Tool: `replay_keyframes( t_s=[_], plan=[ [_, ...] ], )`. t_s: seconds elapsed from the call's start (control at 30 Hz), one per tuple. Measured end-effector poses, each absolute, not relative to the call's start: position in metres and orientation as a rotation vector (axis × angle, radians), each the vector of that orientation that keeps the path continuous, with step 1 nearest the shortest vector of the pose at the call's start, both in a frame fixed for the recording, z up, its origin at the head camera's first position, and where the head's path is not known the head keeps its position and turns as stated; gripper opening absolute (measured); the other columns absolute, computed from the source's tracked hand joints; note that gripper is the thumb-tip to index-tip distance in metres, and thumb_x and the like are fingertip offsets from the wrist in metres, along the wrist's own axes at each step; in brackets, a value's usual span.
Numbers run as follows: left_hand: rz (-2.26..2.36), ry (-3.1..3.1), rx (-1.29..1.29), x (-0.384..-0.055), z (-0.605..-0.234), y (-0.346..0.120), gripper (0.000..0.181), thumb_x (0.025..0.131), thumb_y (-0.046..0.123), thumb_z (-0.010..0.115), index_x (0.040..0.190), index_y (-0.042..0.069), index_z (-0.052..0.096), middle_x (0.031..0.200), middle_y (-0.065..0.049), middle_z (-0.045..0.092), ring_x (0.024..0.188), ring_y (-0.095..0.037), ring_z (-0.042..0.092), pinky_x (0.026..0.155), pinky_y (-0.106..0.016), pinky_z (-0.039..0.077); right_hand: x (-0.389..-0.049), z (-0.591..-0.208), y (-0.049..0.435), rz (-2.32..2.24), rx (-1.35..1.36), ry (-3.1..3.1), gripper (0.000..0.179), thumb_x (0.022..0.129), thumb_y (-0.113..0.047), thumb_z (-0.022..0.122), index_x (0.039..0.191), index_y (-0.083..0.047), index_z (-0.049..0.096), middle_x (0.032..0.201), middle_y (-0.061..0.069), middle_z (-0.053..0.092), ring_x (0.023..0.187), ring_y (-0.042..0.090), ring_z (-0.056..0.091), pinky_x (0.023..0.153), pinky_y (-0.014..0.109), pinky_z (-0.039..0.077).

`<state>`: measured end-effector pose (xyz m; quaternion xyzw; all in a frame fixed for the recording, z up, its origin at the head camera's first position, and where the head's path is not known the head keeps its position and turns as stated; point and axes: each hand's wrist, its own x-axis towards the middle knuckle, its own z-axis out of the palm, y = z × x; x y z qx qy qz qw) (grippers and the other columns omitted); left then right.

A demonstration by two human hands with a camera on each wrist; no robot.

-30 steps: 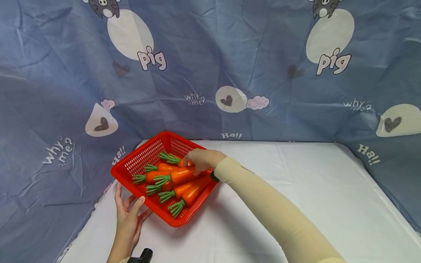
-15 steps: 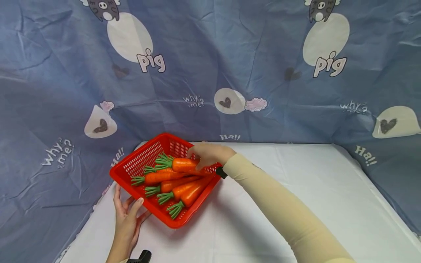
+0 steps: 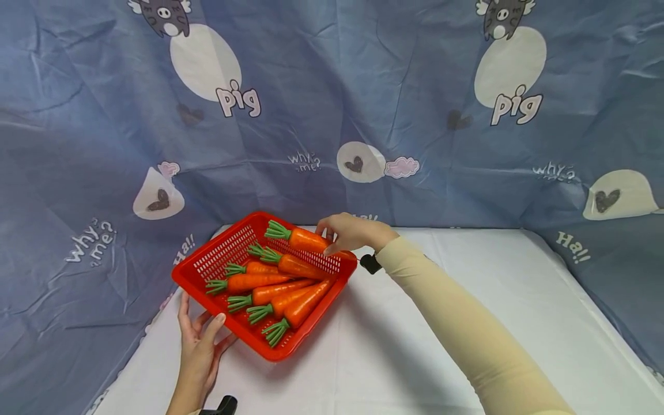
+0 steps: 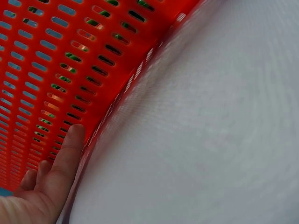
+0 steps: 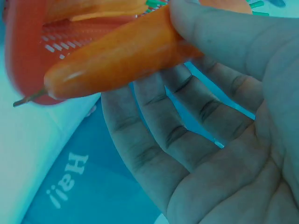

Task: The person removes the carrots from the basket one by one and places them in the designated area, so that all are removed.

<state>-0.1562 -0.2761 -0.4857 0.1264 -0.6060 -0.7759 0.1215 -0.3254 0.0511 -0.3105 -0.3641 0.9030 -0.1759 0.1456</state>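
My right hand [image 3: 353,232] pinches an orange carrot [image 3: 306,240] with green stalks over the far right side of the red slotted basket [image 3: 189,268]. In the right wrist view the thumb lies on one side of the carrot [image 5: 117,56], with fingers on the other. Several more carrots [image 3: 303,308] lie in the basket, stalks toward the left. At the basket's near left side, my left hand [image 3: 199,351] holds it, thumb at the rim and fingers below. The left wrist view shows one finger straight along the slotted wall [image 4: 98,70].
A white cloth covers the table [image 3: 441,323]. A blue printed curtain [image 3: 290,115] hangs behind the table and along its left side. Black wrist straps [image 3: 225,405] and pale sleeves [image 3: 456,328] are on both arms.
The right hand has drawn one carrot up from the pile and moved it toward the back right. The left hand and basket have stayed in place.
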Motion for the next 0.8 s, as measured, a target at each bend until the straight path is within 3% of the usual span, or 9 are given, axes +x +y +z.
replay_keyframes(
  t_s=[0.5, 0.8],
  plan=[
    [-2.274, -1.769, 0.398, -0.156, -0.486, -0.275, 0.097, 0.108, 0.016, 0.065, 0.163, 0.063, 0.002, 0.148, 0.003, 0.041, 0.125, -0.011, 0.062, 0.079, -0.038, 0.068, -0.335, -0.314, 0.106, -0.614, -0.881, 2.689, 0.045, 0.099, -0.018, 0.079, 0.138, -0.001, 0.065, 0.119, 0.013, 0.076, 0.111, 0.026, 0.069, 0.107, 0.042, 0.055],
    [-2.28, -1.765, 0.39, -0.156, -0.486, -0.276, 0.097, 0.108, 0.015, 0.065, 0.164, 0.062, 0.002, 0.147, 0.002, 0.041, 0.121, -0.008, 0.065, 0.078, -0.039, 0.068, -0.336, -0.32, 0.139, -0.646, -0.634, 2.73, 0.041, 0.098, -0.019, 0.08, 0.131, 0.001, 0.065, 0.111, 0.014, 0.072, 0.088, 0.021, 0.07, 0.079, 0.031, 0.062]
  ],
)
